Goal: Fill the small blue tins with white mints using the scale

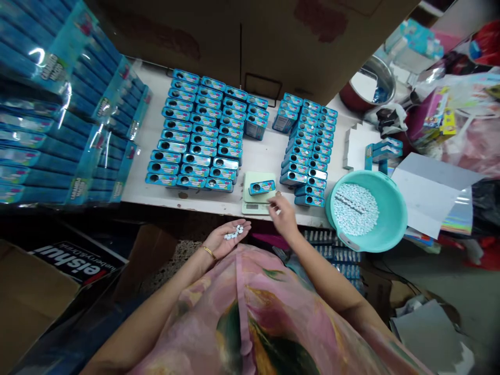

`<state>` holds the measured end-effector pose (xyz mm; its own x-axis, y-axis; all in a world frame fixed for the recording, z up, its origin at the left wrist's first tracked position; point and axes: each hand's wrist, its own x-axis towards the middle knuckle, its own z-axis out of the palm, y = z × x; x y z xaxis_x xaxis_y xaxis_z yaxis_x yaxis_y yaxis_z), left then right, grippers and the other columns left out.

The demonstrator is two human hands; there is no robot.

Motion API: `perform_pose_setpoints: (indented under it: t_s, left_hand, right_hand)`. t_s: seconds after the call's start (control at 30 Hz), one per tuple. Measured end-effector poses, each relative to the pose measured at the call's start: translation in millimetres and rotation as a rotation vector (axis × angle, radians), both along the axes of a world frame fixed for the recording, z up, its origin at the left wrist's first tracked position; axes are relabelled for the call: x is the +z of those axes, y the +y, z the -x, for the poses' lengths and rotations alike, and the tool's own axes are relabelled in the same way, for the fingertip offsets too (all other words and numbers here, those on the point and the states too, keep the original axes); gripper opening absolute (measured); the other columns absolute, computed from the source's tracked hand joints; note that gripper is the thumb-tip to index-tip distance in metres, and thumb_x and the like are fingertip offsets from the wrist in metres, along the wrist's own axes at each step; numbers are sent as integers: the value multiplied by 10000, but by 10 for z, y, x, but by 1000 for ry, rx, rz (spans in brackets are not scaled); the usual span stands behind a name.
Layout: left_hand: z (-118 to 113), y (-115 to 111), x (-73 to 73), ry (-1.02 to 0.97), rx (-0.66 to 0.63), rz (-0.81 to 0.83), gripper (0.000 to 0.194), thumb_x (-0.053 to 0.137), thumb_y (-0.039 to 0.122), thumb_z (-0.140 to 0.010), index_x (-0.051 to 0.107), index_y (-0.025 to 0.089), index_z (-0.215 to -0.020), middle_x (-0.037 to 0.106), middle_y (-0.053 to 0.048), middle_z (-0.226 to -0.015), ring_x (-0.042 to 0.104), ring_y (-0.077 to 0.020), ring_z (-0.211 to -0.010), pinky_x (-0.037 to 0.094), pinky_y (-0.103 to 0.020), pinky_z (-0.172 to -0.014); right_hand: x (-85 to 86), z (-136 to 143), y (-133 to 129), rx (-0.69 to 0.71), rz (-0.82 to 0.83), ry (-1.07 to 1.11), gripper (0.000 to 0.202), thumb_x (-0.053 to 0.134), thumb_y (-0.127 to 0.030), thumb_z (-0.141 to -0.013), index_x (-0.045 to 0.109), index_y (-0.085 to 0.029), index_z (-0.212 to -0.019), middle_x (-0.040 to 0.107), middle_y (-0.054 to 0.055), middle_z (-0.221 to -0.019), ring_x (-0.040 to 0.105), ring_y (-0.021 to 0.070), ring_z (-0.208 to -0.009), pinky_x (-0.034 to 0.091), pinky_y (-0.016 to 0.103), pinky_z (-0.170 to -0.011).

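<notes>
Head view, white bench (261,156). 1 blue tin (262,187): on the pale green scale (250,209), near edge. My left hand (223,239): palm up, loosely spread, bearing small white tablets (233,233). My right hand (284,217): fingers narrowed at the scale's right side; whether they pinch anything, I cannot tell. 2 tin blocks: left block (203,150), right block (300,151). 1 turquoise basin (396,224) of tablets, right. Step, I judge: portioning by weight; next move calls for fine pinching and a light touch.

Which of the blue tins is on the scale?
The single tin just beyond the right hand: it alone is on the pale green scale, while the other blue tins are all off it.
</notes>
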<state>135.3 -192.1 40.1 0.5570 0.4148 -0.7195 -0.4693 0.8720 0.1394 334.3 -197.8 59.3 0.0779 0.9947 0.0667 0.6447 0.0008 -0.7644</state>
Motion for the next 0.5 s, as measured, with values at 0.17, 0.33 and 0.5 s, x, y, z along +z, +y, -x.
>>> perform_pose_setpoints:
  t_s: [0.17,0.33,0.5]
  left_hand:
    - [97,49,14,21,80,13,273,435,-11,-690,610,49,-890,633,-157,-969,542,-225,-1003,440,-305,-871]
    - [139,74,-5,27,129,57,253,417,40,-747,597,41,-925,629,-163,-974,551,-233,-987,472,-311,-831]
    - [149,97,-41,50,161,95,254,409,58,-766,587,27,-945,627,-174,-969,560,-241,-970,489,-318,-804]
  right_hand:
    - [-216,-317,288,-166,56,174,394,548,-197,-694,448,-197,-1075,520,66,-1036,518,155,-892,474,286,-708]
    - [-342,-324,326,-209,19,192,408,553,-216,-682,446,-204,-1076,488,69,-1076,497,164,-938,473,300,-733]
    - [-454,-340,306,-203,57,252,420,544,-212,-676,436,-194,-1080,488,81,-1086,499,169,-957,463,313,-760]
